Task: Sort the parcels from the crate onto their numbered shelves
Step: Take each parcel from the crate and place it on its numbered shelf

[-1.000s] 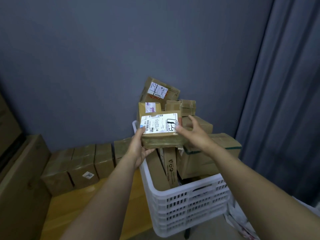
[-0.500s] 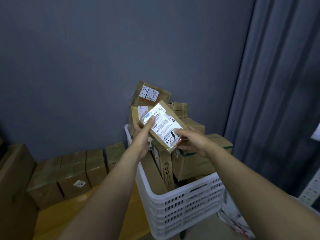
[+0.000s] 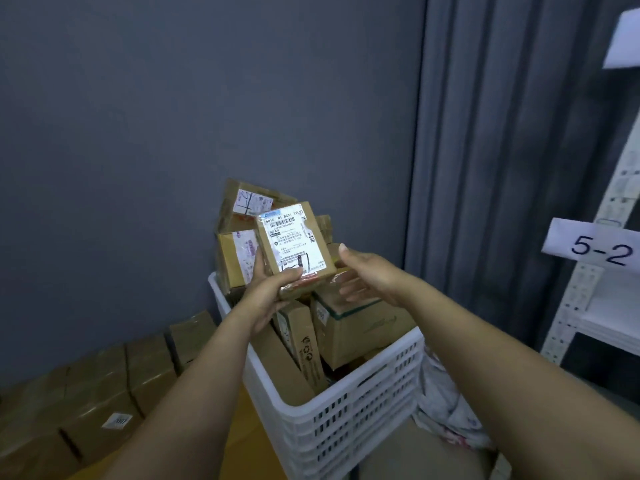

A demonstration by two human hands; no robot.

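So, quick update: the small parcel (image 3: 294, 245) is now in your left hand (image 3: 268, 294) only. 1 s ago both hands had it flat, label (image 3: 291, 233) up. Half a sec ago you were turning it. Now it's stood on end above the crate (image 3: 346, 410), label facing you, clear of the other boxes (image 3: 353, 323) piled in there.

Left hand pinches its bottom corner: thumb across the front over the label's lower edge, fingers behind. Right hand (image 3: 369, 277) has let go & sits above the crate too, just off the parcel's right edge, fingers spread & relaxed, holding nothing.

Also your view has swung right: a white shelf (image 3: 616, 308) w/ a tag (image 3: 601, 252) reading 5-2 now shows right of the crate. It wasn't in view before.

Meaning for the task, imo: the pick is done & you're at the read-the-label step. The black handwritten mark at the label's bottom is partly under your thumb, so I can't read the no.; shift the thumb to check. If it matches 5-2, that shelf is near the crate; else look further. Crate's still piled high, so the sort looks early on.
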